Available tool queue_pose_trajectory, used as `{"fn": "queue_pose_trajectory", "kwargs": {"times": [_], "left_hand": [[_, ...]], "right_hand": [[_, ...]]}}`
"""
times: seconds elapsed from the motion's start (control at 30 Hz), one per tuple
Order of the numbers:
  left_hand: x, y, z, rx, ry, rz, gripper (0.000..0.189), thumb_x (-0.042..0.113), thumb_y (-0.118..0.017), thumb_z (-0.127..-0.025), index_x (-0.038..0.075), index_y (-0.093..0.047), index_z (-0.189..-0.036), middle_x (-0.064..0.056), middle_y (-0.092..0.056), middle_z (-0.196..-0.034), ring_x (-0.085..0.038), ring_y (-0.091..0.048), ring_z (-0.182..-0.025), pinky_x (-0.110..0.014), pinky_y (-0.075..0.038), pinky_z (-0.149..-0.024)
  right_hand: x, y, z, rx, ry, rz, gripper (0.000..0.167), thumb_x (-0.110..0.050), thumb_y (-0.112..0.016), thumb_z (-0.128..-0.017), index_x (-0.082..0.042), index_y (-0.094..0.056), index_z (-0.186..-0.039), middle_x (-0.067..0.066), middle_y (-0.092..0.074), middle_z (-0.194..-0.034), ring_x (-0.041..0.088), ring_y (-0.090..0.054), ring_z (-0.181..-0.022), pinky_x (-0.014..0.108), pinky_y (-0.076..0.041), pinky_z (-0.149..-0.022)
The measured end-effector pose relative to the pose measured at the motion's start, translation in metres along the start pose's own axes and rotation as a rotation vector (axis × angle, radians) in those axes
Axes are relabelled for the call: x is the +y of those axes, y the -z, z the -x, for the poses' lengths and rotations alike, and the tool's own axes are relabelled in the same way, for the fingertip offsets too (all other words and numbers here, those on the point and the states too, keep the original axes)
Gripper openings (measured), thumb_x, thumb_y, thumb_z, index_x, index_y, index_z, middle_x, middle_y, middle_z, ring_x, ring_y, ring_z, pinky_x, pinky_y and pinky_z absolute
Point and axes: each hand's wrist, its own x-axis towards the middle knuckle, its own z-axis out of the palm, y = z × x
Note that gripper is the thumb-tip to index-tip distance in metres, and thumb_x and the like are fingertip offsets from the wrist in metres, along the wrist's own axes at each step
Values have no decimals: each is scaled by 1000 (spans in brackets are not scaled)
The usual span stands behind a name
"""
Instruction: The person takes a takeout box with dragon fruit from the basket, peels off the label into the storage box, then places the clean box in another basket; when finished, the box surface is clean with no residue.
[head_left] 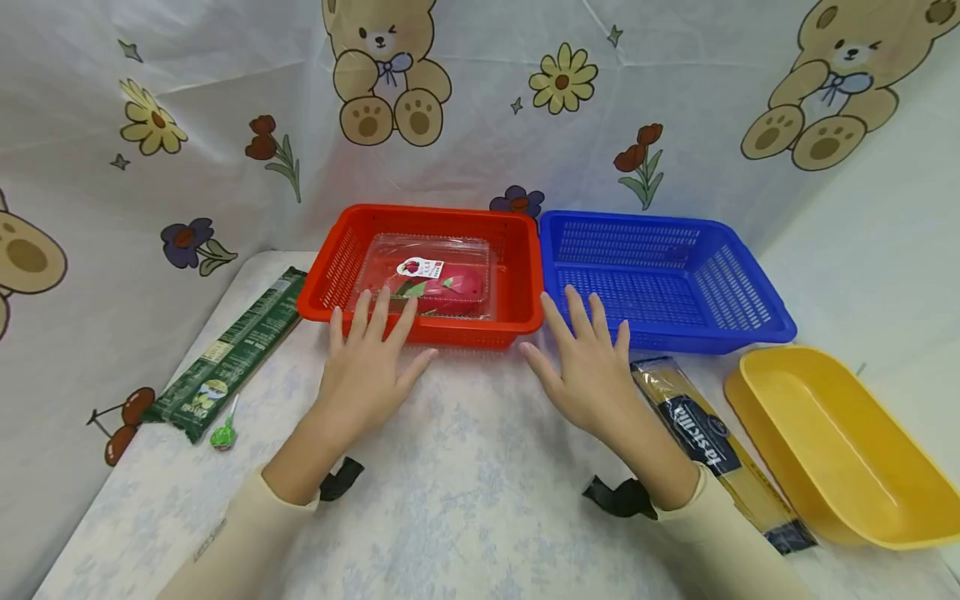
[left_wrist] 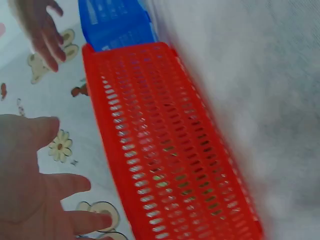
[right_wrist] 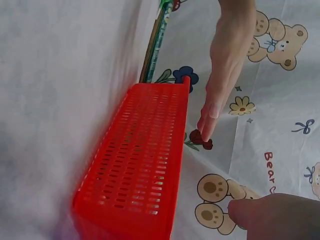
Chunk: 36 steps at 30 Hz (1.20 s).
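My left hand [head_left: 363, 371] hovers with spread fingers at the front rim of the red basket [head_left: 420, 335]. Inside that basket lies a clear plastic box [head_left: 480, 250] with a pink item and green leaves under a white label. My right hand [head_left: 588, 375], fingers also spread, is between the red basket and the blue basket [head_left: 667, 340], its fingertips over the blue one's near left corner. Neither hand holds anything. In the left wrist view the red basket's perforated side [left_wrist: 165, 145] stands beyond the left fingers; the right wrist view shows the same basket [right_wrist: 135, 150] beside the right thumb.
To the left lie a long green packet [head_left: 232, 350] and a green lollipop [head_left: 223, 435]. On the right, a pack of pasta [head_left: 705, 442] lies partly under my right forearm, beside a yellow tub [head_left: 840, 442]. A printed bear cloth [head_left: 480, 100] hangs behind the baskets.
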Motion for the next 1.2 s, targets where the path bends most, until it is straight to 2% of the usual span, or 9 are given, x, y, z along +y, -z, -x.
{"fn": "queue_pose_trajectory", "kwargs": {"times": [0.1, 0.27, 0.37, 0.47, 0.6, 0.73, 0.87, 1.07, 1.2], "left_hand": [[-8, -6, -7, 61, -6, 86, 82, 54, -60, -97, 16, -30, -162, -19, -17, -167, -42, -7, -154, -66, -4, -119], [-20, -21, -16, 261, -130, 355, 65, 40, -72, -94, 12, -53, -149, -12, -32, -163, -31, -15, -155, -63, -27, -115], [-23, -25, -17, 427, -180, 531, 51, 29, -76, -92, 9, -64, -137, -9, -52, -149, -26, -36, -146, -56, -40, -110], [-23, -20, -15, 535, -178, 693, 37, 19, -77, -92, 8, -69, -126, -6, -67, -124, -21, -58, -120, -41, -50, -100], [-20, -13, -12, 511, -96, 911, 29, 12, -70, -97, 8, -67, -125, -6, -69, -93, -18, -63, -81, -24, -52, -75], [-17, -14, -10, 488, 56, 1048, 25, 7, -64, -100, 0, -62, -125, -9, -54, -69, -14, -44, -54, -21, -39, -51], [-15, -22, -8, 520, 165, 1067, 24, 4, -63, -100, -8, -58, -121, -6, -38, -59, -9, -29, -50, -23, -24, -46], [-28, -49, -11, 611, 280, 1086, 26, 15, -62, -103, -1, -54, -122, -1, -36, -56, -9, -28, -47, -23, -23, -44], [-39, -60, -15, 679, 371, 1144, 28, 21, -61, -103, 6, -49, -123, -1, -39, -57, -10, -33, -49, -23, -27, -48]], "right_hand": [[-9, 2, -10, 16, 18, 2, 77, -66, -41, -100, -28, -21, -165, 12, -12, -170, 42, 0, -155, 74, 5, -112], [-27, 5, -22, 45, 79, -50, 74, -62, -45, -101, -25, -29, -163, 11, -17, -169, 40, -5, -155, 72, 4, -115], [-34, 2, -37, 72, 126, -106, 70, -57, -48, -102, -22, -36, -160, 12, -24, -167, 39, -10, -155, 71, -1, -116], [-36, -8, -59, 100, 157, -162, 64, -51, -52, -102, -18, -43, -156, 13, -31, -163, 38, -17, -154, 67, -7, -118], [-35, -20, -93, 77, 185, -258, 59, -42, -57, -102, -13, -48, -152, 12, -38, -159, 35, -21, -153, 59, -14, -121], [-35, -27, -123, 3, 153, -353, 59, -39, -59, -101, -13, -46, -153, 8, -44, -155, 29, -33, -147, 54, -29, -118], [-33, -32, -141, -56, 55, -417, 58, -38, -59, -101, -16, -45, -153, 8, -41, -156, 28, -42, -140, 53, -39, -112], [-32, -41, -153, -84, -56, -504, 50, -36, -55, -103, -17, -47, -149, 15, -32, -157, 33, -42, -139, 53, -36, -114], [-32, -48, -160, -105, -155, -609, 47, -34, -56, -103, -18, -46, -147, 16, -34, -153, 32, -43, -134, 51, -39, -112]]}}
